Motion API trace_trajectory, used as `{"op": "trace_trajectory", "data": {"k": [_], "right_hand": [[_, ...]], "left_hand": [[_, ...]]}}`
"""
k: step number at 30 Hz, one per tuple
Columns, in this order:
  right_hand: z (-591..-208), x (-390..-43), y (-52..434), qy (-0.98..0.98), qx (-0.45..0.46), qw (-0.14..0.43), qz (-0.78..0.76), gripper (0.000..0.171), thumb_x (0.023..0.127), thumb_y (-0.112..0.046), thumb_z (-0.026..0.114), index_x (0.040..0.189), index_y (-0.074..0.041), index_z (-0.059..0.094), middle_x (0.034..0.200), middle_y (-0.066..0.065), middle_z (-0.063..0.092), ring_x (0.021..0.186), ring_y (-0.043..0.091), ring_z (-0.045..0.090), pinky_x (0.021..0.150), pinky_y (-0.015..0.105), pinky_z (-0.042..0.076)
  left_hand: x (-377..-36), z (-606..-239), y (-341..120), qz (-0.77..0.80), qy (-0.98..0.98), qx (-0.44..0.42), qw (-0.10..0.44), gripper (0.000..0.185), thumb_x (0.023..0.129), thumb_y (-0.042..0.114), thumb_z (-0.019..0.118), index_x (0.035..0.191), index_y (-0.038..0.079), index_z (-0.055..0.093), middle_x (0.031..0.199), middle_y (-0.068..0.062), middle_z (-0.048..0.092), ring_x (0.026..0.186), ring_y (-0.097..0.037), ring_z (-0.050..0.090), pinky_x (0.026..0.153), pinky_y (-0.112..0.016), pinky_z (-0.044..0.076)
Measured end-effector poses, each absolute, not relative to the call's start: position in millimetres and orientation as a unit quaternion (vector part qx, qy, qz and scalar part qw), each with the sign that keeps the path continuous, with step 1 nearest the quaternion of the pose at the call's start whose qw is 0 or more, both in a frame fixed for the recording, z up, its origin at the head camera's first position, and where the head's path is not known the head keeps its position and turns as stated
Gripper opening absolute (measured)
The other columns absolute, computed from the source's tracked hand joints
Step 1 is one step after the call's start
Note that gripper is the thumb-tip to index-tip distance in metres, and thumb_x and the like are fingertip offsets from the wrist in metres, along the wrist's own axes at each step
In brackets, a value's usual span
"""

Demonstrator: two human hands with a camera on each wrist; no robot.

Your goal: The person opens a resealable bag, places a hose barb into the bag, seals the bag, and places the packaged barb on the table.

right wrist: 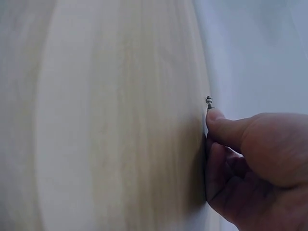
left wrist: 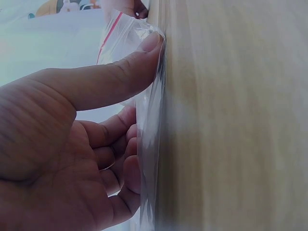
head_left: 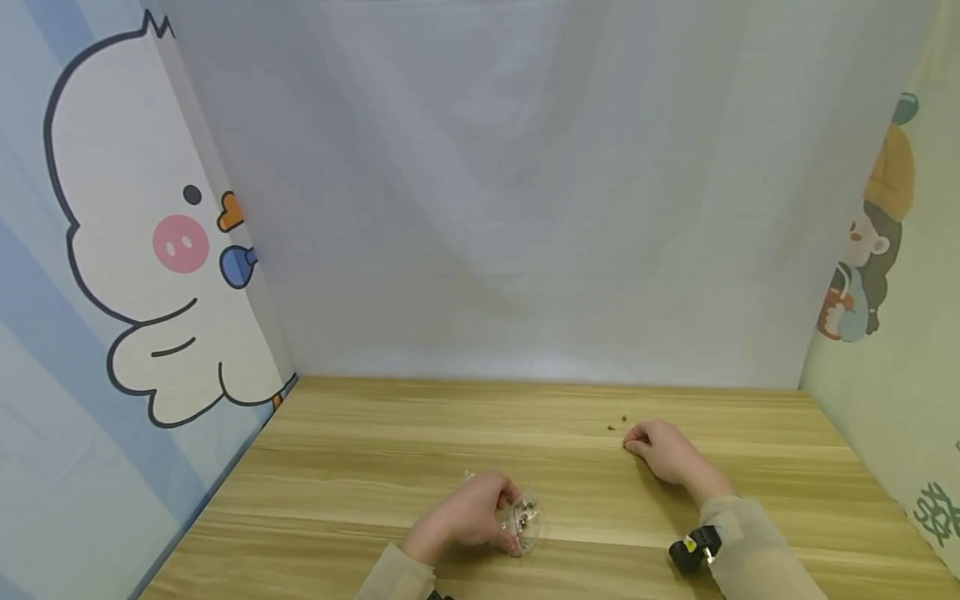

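My left hand (head_left: 471, 510) grips a clear plastic zip bag (head_left: 534, 533), thumb and fingers spread along its edges, low over the table. Inside the bag several small metal screws (head_left: 524, 522) show. In the left wrist view the bag (left wrist: 150, 125) has a red strip near its top, with the thumb pressed on it. Farther right, my right hand (head_left: 666, 452) pinches a tiny dark screw at its fingertips, close to the tabletop. Just beyond these fingertips lie two small metal pieces, one screw-like (head_left: 611, 427). The right wrist view shows small metal hardware (right wrist: 209, 102) past the thumb tip.
The wood-grain table (head_left: 360, 450) runs back to a pale grey curtain (head_left: 510, 208). Printed cloth walls stand at both sides, a white cartoon duck (head_left: 123, 208) on the left. A black wrist camera (head_left: 693, 550) sits on the right sleeve.
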State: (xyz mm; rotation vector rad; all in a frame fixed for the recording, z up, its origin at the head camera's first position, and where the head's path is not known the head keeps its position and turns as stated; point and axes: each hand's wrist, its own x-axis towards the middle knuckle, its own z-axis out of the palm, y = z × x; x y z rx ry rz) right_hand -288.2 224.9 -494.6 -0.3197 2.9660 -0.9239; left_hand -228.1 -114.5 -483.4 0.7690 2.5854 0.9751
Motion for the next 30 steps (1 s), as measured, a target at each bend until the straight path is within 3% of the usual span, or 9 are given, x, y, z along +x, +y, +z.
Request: {"op": "trace_trajectory", "data": {"k": [30], "right_hand": [[-494.1,-282.3,224.2,0.945,-0.093,0.009,-0.313,0.009,0.101,-0.015,0.058,0.102,-0.008,0.064,0.101,0.006,0.065,0.095,0.024,0.058,0.084,0.047,0.045]], "left_hand": [[-228.6,-482.9,-116.2,0.328,0.895,0.268,0.139,0.056,0.060,0.017,0.096,0.105,0.008,0.064,0.091,0.002,0.051,0.084,-0.011,0.048,0.075,-0.024,0.043]]}}
